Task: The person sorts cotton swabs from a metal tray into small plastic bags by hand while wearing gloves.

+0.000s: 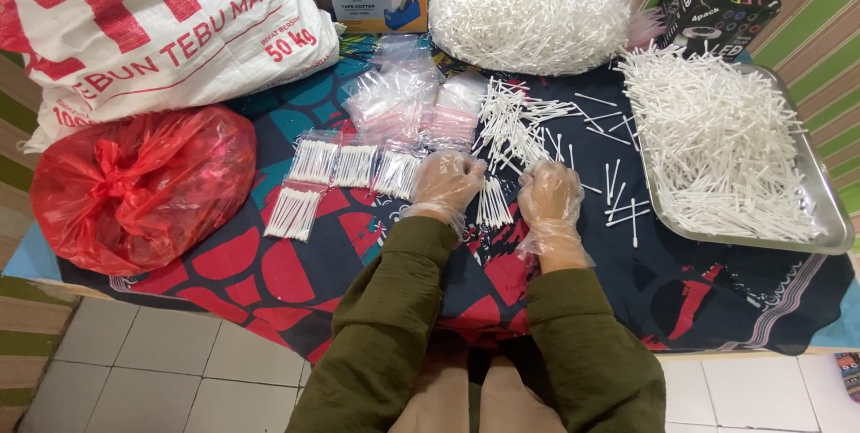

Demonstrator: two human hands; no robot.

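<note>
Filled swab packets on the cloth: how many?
4: three in a row left of the left hand, one below them. More may hide under empty bags.

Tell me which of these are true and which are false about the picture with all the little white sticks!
1. Both hands wear thin clear plastic gloves. True: the left hand and the right hand are both gloved.
2. A small bunch of cotton swabs lies between the two hands. True.
3. The metal tray sits on the person's left side. False: it is on the right side, heaped with cotton swabs.
4. The tied plastic bag is blue. False: it is red.
5. Small packets of swabs lie in a row to the left of the left hand. True.
6. The cloth under the hands is plain white. False: it is dark with red and blue shapes.
</note>
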